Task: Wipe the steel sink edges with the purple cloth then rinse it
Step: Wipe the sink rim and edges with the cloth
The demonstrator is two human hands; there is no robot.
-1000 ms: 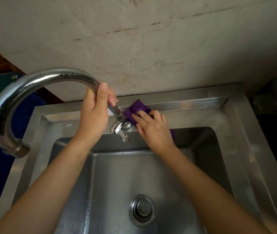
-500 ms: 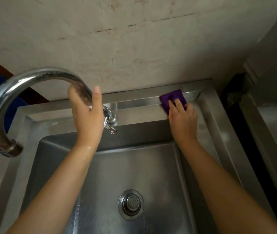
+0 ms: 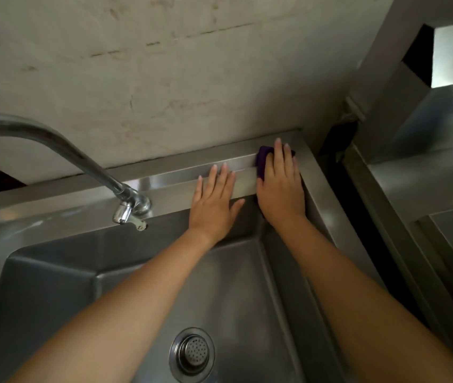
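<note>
Right hand lies flat with straight, close-set fingers, not curled round anything, pressing the purple cloth onto the back rim of the steel sink. This is right of centre in the frame, at the rim's far right corner where the back ledge meets the side edge. Most of the cloth is hidden under the palm and fingers; purple shows along the left side of the fingers, and a sliver shows by the fingertips on the right. The left hand sits just beside it, to the left in the frame. It is also flat and relaxed, holding nothing, with its fingers spread over the step of the back ledge and its thumb pointing toward the right hand without touching it. Both bare forearms reach up from the lower edge across the basin. A curved chrome faucet arcs in from the left edge down to its base on the ledge, well left of the hands, with a small lever below the base. A round drain strainer sits in the basin floor at lower centre, between the forearms. Above the rim is a stained, cracked wall. At the right of the frame, across a dark gap, stands another steel unit.
</note>
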